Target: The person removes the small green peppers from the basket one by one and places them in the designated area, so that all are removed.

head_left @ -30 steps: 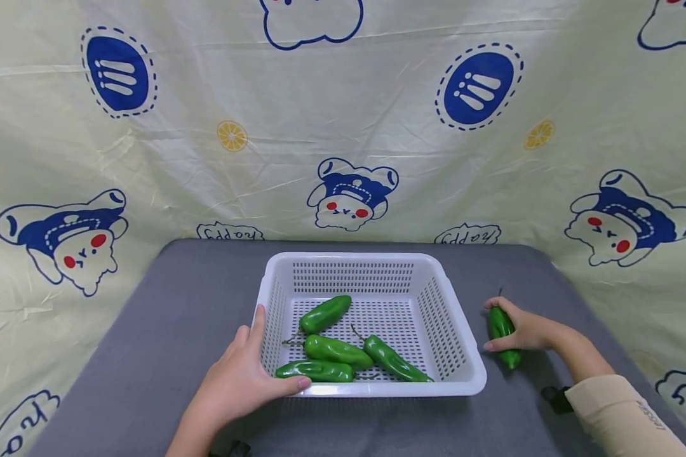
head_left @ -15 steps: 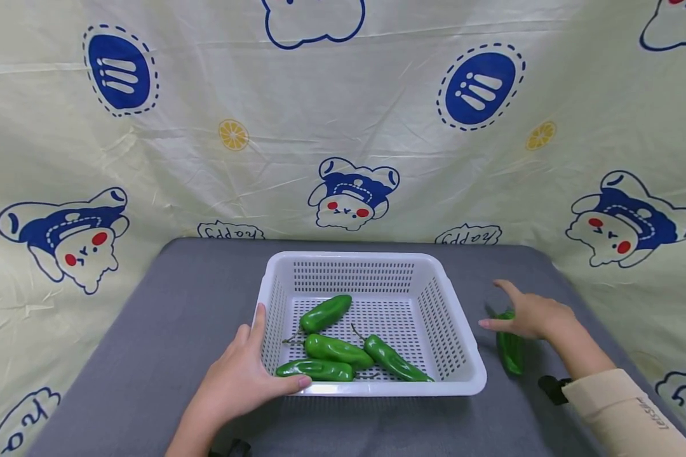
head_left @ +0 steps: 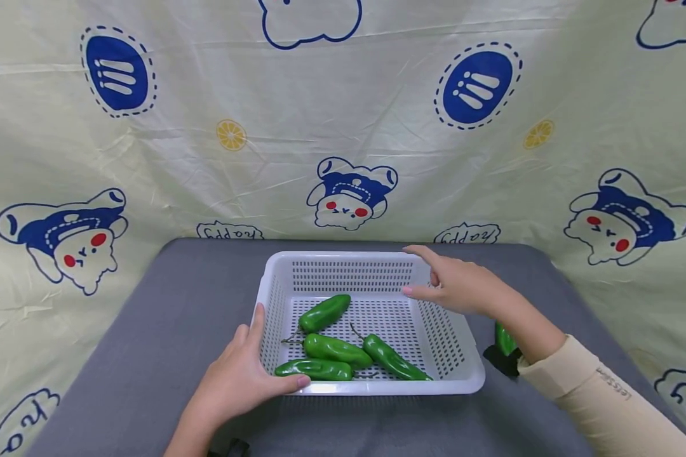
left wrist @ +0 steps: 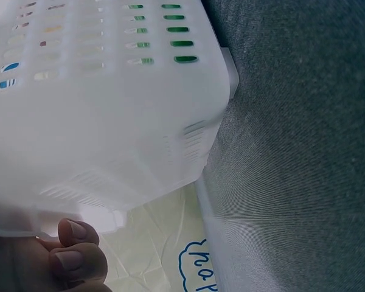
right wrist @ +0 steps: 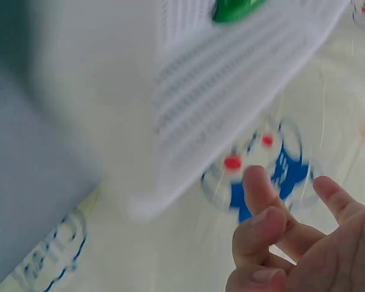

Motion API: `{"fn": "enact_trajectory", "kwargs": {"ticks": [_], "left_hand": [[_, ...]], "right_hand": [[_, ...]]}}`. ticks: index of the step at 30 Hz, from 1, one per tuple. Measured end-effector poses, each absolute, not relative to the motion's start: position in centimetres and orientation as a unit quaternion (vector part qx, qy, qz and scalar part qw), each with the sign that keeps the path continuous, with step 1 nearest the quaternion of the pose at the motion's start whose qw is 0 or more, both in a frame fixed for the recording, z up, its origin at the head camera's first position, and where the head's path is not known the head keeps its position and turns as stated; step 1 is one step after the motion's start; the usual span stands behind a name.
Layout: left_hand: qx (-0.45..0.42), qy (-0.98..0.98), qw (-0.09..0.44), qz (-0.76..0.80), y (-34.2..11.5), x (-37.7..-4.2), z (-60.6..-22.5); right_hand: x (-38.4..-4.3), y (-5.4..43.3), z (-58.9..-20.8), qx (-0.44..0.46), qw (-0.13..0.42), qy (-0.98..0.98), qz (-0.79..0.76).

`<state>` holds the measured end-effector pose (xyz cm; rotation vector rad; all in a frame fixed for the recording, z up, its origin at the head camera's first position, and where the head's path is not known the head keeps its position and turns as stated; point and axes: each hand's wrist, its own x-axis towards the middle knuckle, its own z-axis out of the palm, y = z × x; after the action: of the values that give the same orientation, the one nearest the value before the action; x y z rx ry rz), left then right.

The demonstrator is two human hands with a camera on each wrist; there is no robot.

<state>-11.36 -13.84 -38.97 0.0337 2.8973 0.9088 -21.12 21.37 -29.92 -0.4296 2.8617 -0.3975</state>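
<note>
A white perforated plastic basket [head_left: 389,388] holds several green peppers: a pepper [head_left: 326,313] at the back, a pepper [head_left: 338,351] in the middle, a pepper [head_left: 314,369] along the front and a slanting pepper [head_left: 394,358] to the right. My left hand [head_left: 241,374] grips the basket's front left corner, thumb over the rim; in the left wrist view its curled fingers [left wrist: 82,258] show beneath the rim. Over the basket's back right corner is my right hand [head_left: 463,282], fingers apart and holding nothing. Another pepper [head_left: 504,339] lies right of the basket, partly hidden by my right wrist.
The basket stands on a grey cloth-covered table [head_left: 194,304]. Behind and at both sides hangs a pale curtain [head_left: 286,127] printed with cartoon bears. A black strap piece [head_left: 502,362] sits under the right wrist.
My right hand has let go of the pepper on the right, leaving it on the table, and has moved left over the basket. The left hand has stayed on the basket.
</note>
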Motion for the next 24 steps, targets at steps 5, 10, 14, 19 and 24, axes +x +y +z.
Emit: {"fn": "enact_trajectory", "kwargs": {"ticks": [5,10,14,19,24], "left_hand": [[0.011,0.951,0.055,0.303,-13.8,-11.4,-39.1],[0.007,0.952,0.056,0.301,-13.7,-11.4,-39.2],[0.006,0.951,0.058,0.302,-13.6,-11.4,-39.4],[0.006,0.951,0.058,0.302,-13.6,-11.4,-39.4],[0.004,0.953,0.061,0.297,-13.6,-11.4,-39.3]], "right_hand": [[-21.4,17.8,-32.2,-0.199,0.136,0.966,-0.096],[-22.1,15.3,-34.2,-0.221,0.171,0.959,-0.046],[-22.4,13.9,-35.5,-0.211,0.21,0.954,-0.014],[-22.2,12.6,-36.9,-0.204,0.248,0.947,0.008],[-21.8,11.8,-38.0,-0.213,0.264,0.941,0.016]]}}
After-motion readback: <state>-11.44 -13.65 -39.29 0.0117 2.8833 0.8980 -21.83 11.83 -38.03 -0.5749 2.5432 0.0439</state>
